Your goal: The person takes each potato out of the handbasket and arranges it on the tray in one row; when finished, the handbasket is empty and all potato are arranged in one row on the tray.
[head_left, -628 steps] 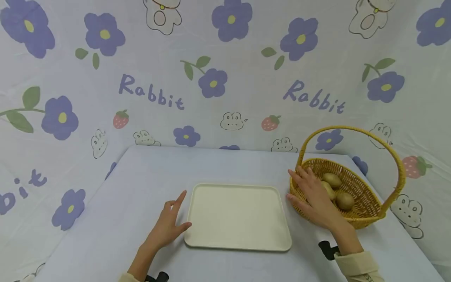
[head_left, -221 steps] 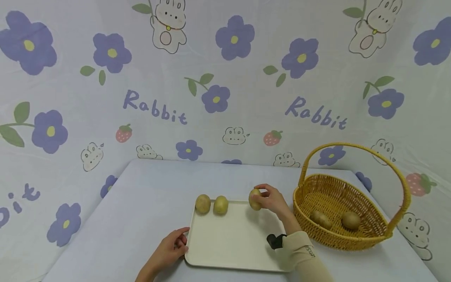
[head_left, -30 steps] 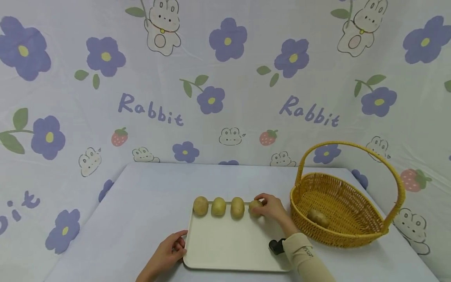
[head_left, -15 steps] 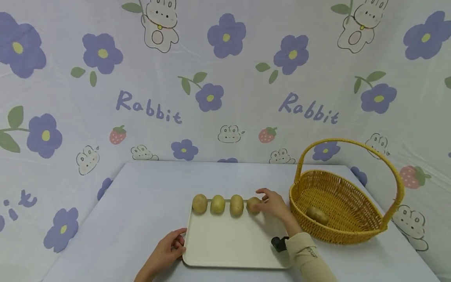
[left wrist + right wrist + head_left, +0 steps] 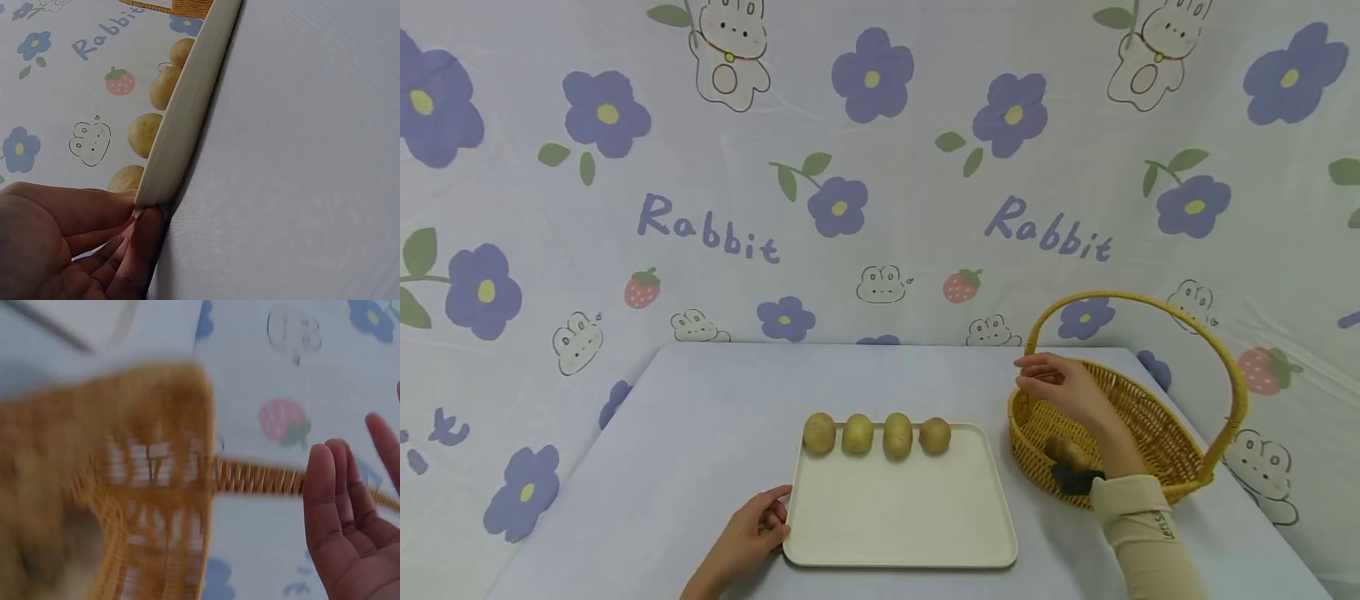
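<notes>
A cream rectangular tray (image 5: 898, 512) lies on the table with a row of several potatoes (image 5: 898, 436) along its far edge. At its left side, my left hand (image 5: 752, 530) pinches the rim between thumb and fingers, as the left wrist view shows at the tray wall (image 5: 181, 125). Above the left part of a yellow wicker basket (image 5: 1150, 417) is my right hand (image 5: 1067, 390), holding nothing, its fingers (image 5: 322, 487) loosely extended near the handle in the right wrist view. Inside the basket sits one potato (image 5: 1066, 452), partly hidden by the wrist device.
The basket's tall arched handle (image 5: 1228, 367) rises over its right side. A white cloth covers the table (image 5: 700, 433), and a patterned curtain (image 5: 820, 358) hangs behind it. The black wrist camera (image 5: 1075, 481) overlaps the basket's near rim.
My right hand has let go of the rightmost potato on the tray and moved right, over the basket. The left hand stays at the tray's left edge.
</notes>
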Demonstrator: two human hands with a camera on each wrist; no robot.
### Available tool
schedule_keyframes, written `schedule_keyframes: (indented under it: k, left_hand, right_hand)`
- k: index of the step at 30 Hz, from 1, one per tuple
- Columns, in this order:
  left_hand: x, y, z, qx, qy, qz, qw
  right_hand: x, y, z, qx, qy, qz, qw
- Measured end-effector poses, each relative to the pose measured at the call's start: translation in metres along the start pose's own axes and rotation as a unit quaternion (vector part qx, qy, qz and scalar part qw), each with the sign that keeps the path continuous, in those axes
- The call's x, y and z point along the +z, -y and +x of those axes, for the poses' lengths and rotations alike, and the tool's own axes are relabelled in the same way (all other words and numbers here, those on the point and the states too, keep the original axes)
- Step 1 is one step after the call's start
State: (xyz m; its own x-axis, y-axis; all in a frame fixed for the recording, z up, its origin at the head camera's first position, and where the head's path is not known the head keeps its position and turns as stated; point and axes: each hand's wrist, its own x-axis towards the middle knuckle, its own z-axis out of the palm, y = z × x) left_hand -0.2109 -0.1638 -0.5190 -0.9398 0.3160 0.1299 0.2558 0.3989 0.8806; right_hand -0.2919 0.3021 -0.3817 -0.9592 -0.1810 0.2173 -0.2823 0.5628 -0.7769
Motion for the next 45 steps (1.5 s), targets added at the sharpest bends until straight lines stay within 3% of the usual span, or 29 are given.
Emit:
schedule_keyframes:
  k: [8, 16, 18, 21, 23, 25, 27, 30, 33, 39, 42, 45]
  left_hand:
    - [-0.001, 0.001, 0.003, 0.007, -0.004, -0.018, 0.9998]
    - [-0.001, 0.0, 0.002, 0.005, -0.003, -0.028, 0.9996]
    - [-0.001, 0.001, 0.001, 0.005, -0.002, -0.024, 0.9997]
    - [-0.002, 0.002, 0.001, 0.008, 0.001, -0.019, 0.9998]
    - [-0.002, 0.002, 0.0, 0.01, 0.003, -0.016, 0.9998]
    - [-0.002, 0.001, 0.0, 0.01, 0.005, -0.019, 0.9997]
    - [-0.003, 0.001, -0.001, 0.015, 0.006, -0.024, 0.9996]
    - [-0.004, 0.0, -0.001, 0.019, 0.009, -0.032, 0.9993]
    - [-0.004, 0.001, -0.001, 0.025, 0.009, -0.025, 0.9994]
    - [-0.004, 0.001, -0.001, 0.019, 0.01, -0.019, 0.9996]
    - [-0.004, 0.001, -0.001, 0.028, 0.009, -0.016, 0.9995]
    - [-0.003, 0.0, -0.001, 0.034, 0.005, -0.007, 0.9994]
  right_hand:
    - [-0.055, -0.039, -0.004, 0.006, -0.026, -0.008, 0.9996]
    - [-0.063, -0.073, -0.005, -0.027, -0.062, -0.013, 0.9977]
    - [-0.06, -0.081, -0.005, -0.018, -0.034, -0.024, 0.999]
    - [-0.055, -0.089, -0.004, 0.028, 0.076, -0.004, 0.9967]
    - [-0.052, -0.092, -0.004, 0.086, 0.167, 0.019, 0.982]
    - [-0.048, -0.093, -0.005, 0.146, 0.235, 0.032, 0.9605]
    - [-0.043, -0.092, -0.006, 0.192, 0.271, 0.031, 0.9428]
    - [-0.039, -0.091, -0.008, 0.223, 0.281, 0.01, 0.9334]
    - [-0.037, -0.091, -0.009, 0.224, 0.284, 0.0, 0.9323]
    - [-0.038, -0.092, -0.007, 0.203, 0.289, 0.036, 0.9348]
    - [-0.042, -0.085, -0.003, 0.159, 0.266, 0.051, 0.9494]
    - [-0.043, -0.071, 0.001, 0.103, 0.217, 0.066, 0.9685]
